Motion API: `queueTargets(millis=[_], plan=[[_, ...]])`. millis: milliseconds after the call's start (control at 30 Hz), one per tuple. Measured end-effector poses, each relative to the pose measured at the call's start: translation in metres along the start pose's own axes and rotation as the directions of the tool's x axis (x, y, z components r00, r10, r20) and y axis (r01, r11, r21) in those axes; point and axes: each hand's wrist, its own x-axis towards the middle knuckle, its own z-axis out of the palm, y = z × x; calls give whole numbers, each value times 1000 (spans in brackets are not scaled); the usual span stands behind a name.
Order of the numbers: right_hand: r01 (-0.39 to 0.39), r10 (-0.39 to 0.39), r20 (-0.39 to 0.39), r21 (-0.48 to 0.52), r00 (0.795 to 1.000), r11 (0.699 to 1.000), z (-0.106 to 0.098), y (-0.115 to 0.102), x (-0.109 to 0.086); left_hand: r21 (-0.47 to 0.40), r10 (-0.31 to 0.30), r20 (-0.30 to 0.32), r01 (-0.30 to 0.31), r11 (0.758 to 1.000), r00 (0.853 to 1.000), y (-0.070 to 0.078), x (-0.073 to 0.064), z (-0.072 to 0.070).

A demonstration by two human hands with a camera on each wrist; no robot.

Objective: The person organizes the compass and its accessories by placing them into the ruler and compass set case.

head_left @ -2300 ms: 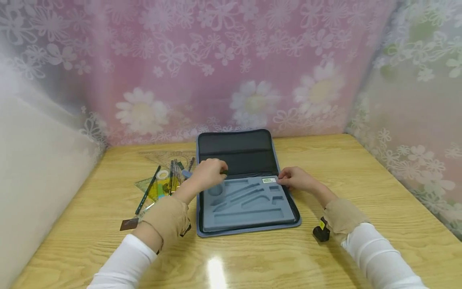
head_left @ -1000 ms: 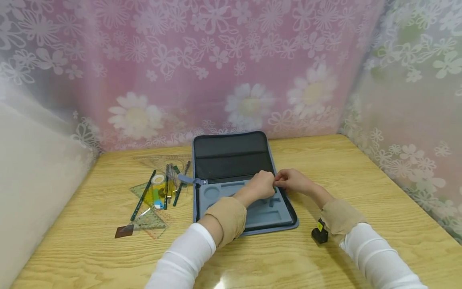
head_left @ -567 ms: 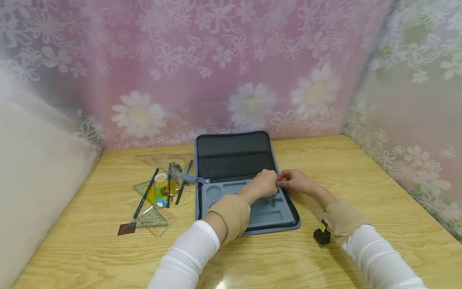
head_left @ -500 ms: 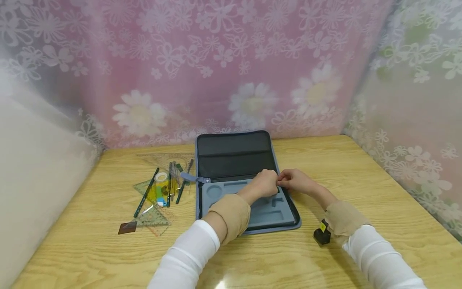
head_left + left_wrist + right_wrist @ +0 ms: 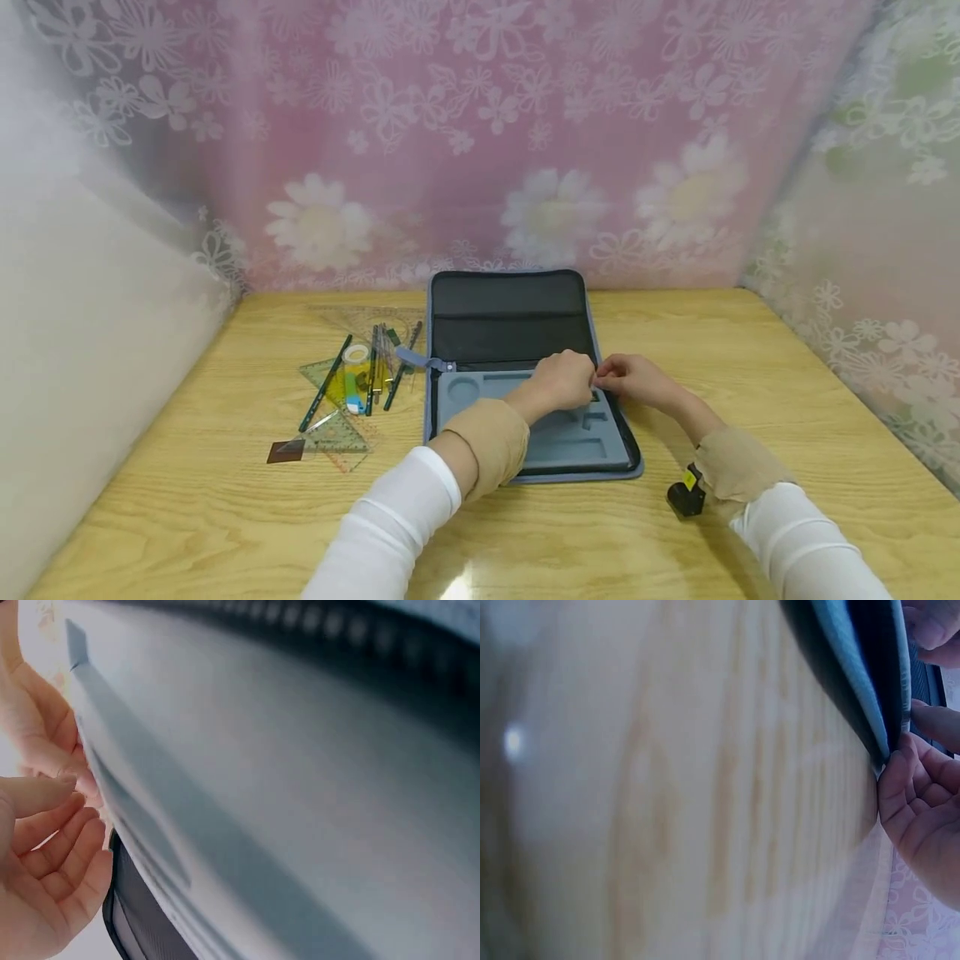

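A blue zip case (image 5: 637,473) lies unfolded with its black-lined lid (image 5: 510,293) at the back. In it sits a grey-blue moulded tray (image 5: 480,377) with shaped recesses. My left hand (image 5: 561,382) reaches over the tray's upper right, fingertips down among the small recesses. A bit of something small and dark green (image 5: 596,397) shows beneath those fingers. In the left wrist view the left fingers (image 5: 71,855) are loosely curled, and their grip is unclear. My right hand (image 5: 633,379) pinches the case's right edge near the tray corner, close beside the left fingertips.
Left of the case lie several pencils (image 5: 326,383), clear set squares (image 5: 337,433), a white tape roll (image 5: 356,354), and a dark brown flat piece (image 5: 287,452). A blue strap (image 5: 412,358) sticks out from the case's left side. Flowered sheets stand behind and right.
My left hand has moved right from the tray's upper left, carrying a small dark green thing to the upper-right recesses, then stayed there. The right hand keeps its place at the corner.
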Motion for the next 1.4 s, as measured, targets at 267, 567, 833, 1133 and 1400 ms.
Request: queueTargets(millis=[267, 567, 833, 1133, 1400], plan=[[-35, 35, -7, -1, 999, 999, 0, -2, 1, -11, 34, -36, -35, 999, 999, -23, -10, -22], [-34, 34, -8, -13, 999, 999, 2, 0, -2, -158, -94, -117, 75, 985, 989, -97, -41, -49], [-57, 57, 3, 19, 998, 998, 1, -2, -1, -234, -248, -189, 202, 951, 950, -171, -79, -67], [-72, 72, -1, 18, 997, 997, 0, -5, -1, -174, -456, -170, 429, 886, 873, -237, -111, -73], [-66, 66, -17, 6, 998, 998, 3, -1, 1, -171, -499, -97, 479, 861, 861, -247, -122, -64]])
